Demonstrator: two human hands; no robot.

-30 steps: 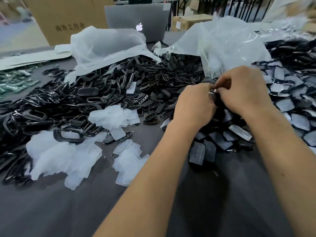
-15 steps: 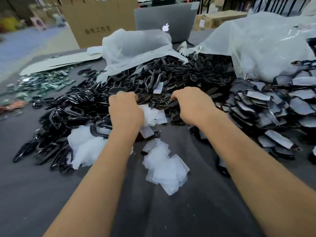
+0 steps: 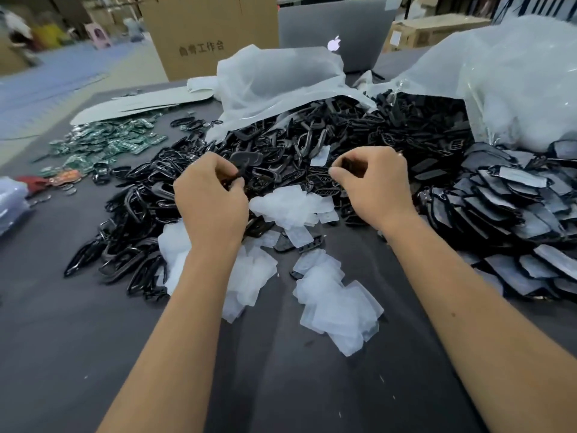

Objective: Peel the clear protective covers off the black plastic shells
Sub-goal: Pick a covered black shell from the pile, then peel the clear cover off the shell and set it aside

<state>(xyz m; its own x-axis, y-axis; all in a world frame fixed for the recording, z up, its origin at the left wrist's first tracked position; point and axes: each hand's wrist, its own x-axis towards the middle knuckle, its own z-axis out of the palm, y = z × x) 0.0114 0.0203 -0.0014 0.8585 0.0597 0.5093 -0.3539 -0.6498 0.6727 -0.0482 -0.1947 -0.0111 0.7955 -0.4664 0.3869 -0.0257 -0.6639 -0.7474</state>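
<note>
My left hand [image 3: 212, 198] pinches a black plastic shell [image 3: 246, 160] over the heap of bare black shells [image 3: 140, 207] at centre left. My right hand [image 3: 374, 185] hovers above a pile of peeled clear covers [image 3: 293, 204]. Its fingers are curled with the thumb near the index finger, and I make out nothing between them. Shells still wearing their covers [image 3: 499, 214] are heaped to the right. More loose covers [image 3: 337, 304] lie nearer to me, between my forearms.
Two open plastic bags [image 3: 281, 76] [image 3: 515, 73] spill black parts at the back. Behind them stand a grey laptop [image 3: 337, 29] and a cardboard box [image 3: 206, 32]. Green circuit boards [image 3: 106, 145] lie far left. Dark table cloth [image 3: 281, 385] stretches toward me.
Both hands left the covered heap on the right and parted. My left hand carried the shell over the bare-shell heap, and my right hand came over the cover pile.
</note>
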